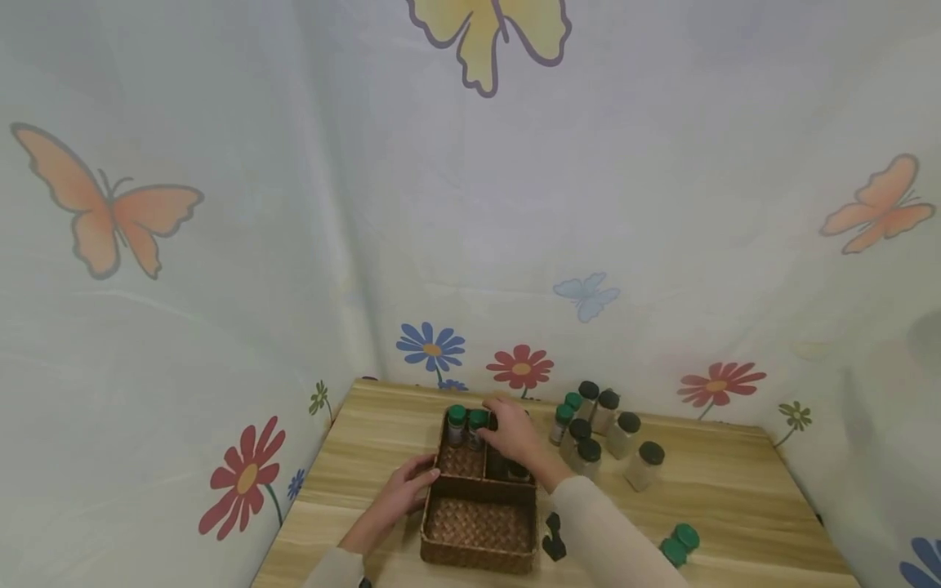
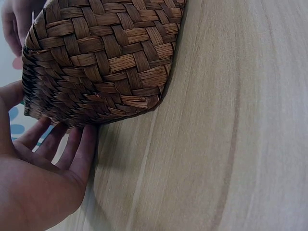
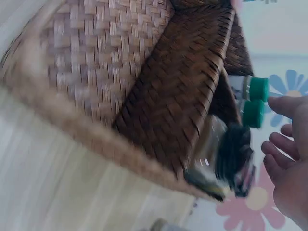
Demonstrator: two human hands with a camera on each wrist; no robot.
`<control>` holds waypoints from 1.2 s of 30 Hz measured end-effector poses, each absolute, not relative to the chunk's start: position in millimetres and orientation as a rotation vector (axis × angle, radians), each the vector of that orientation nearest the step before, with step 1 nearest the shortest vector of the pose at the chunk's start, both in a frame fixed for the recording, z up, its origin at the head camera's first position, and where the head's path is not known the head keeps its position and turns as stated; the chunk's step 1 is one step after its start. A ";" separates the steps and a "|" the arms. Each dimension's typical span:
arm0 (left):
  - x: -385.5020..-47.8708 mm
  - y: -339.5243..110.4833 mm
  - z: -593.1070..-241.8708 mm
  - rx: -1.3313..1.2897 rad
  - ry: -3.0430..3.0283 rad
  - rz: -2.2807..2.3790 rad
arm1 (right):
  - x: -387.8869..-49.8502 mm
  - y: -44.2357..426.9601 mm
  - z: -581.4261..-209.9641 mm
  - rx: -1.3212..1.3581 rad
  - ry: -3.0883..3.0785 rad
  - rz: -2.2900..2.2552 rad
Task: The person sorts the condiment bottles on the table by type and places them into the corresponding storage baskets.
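Observation:
A brown woven basket (image 1: 481,559) with divided compartments stands on the table. My left hand (image 1: 400,494) touches its left side, fingers against the outer wall and thumb at the rim; the left wrist view shows these fingers (image 2: 85,149) nearly straight. Two small spice jars with green caps, one at the left (image 1: 457,415) and one beside it (image 1: 478,419), stand in the back left compartment. Over the back of the basket is my right hand (image 1: 518,437), its fingertips close to the green caps (image 3: 259,89) and holding nothing visible. A clear jar (image 3: 209,147) with a black lid sits in the back right compartment.
Right of the basket stand several clear jars with black lids, one of them the rightmost jar (image 1: 644,467), plus green-capped jars (image 1: 561,425). Two green caps (image 1: 687,536) are near the right front. A small black object (image 1: 555,537) lies beside the basket. A patterned curtain (image 1: 470,229) hangs behind.

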State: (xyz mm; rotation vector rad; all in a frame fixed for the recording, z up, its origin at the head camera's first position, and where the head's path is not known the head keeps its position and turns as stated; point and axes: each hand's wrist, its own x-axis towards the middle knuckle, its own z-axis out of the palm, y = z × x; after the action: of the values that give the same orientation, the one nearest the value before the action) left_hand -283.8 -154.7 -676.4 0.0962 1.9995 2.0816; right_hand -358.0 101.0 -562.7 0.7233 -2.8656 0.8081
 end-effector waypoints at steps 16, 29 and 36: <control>-284.3 -154.0 -673.8 0.076 2.016 2.067 | -296.0 219.1 -516.5 0.840 -2.740 0.885; -283.5 -152.6 -673.4 0.080 2.009 2.069 | -249.5 305.3 -539.1 0.790 -2.767 0.927; -283.2 -152.7 -673.0 0.075 1.986 2.085 | -229.1 339.5 -546.2 0.699 -2.919 1.008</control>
State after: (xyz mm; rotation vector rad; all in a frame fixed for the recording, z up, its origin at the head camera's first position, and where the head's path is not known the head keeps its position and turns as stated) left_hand -283.2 -152.7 -673.0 0.0749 1.9862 2.0849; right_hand -229.1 339.5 -546.2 0.6993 -2.9193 1.0082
